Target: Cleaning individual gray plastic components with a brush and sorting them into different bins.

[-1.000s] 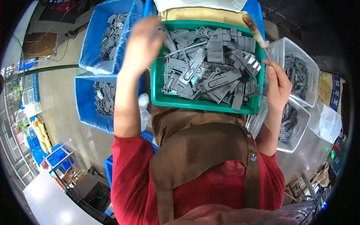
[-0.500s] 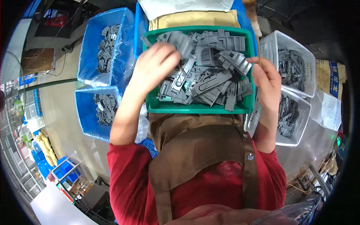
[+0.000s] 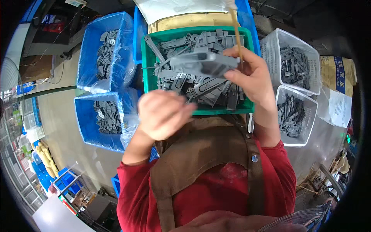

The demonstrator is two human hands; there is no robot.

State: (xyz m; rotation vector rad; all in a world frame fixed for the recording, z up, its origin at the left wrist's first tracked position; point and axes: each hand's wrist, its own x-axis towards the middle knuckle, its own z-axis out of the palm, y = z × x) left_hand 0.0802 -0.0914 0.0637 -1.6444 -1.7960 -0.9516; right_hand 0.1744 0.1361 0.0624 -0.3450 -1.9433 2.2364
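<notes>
Over the green bin (image 3: 247,107), my right hand (image 3: 253,71) pinches the right end of a grey plastic part (image 3: 205,63) between thumb and fingers. The part is blurred by motion. A thin wooden stick (image 3: 236,33) with a thicker pale upper end also stands up from this hand. My left hand (image 3: 164,114) is at the bin's near left edge, its fingers smeared by motion, so whether it holds anything is unclear. Under both hands the bin is heaped with grey plastic parts (image 3: 208,91) of similar kind, some long and flat with slots.
Two blue bins (image 3: 125,50) lined with clear plastic stand at left, holding grey parts. At right, two white baskets (image 3: 276,58) hold darker grey parts. Beyond the green bin lie a tan sack (image 3: 193,21) and white sheeting (image 3: 177,8). Another tan sack (image 3: 346,79) is at far right.
My left hand has moved down toward me, away from the heap. My right hand has shifted left with the stick, now holding a grey part over the bin.
</notes>
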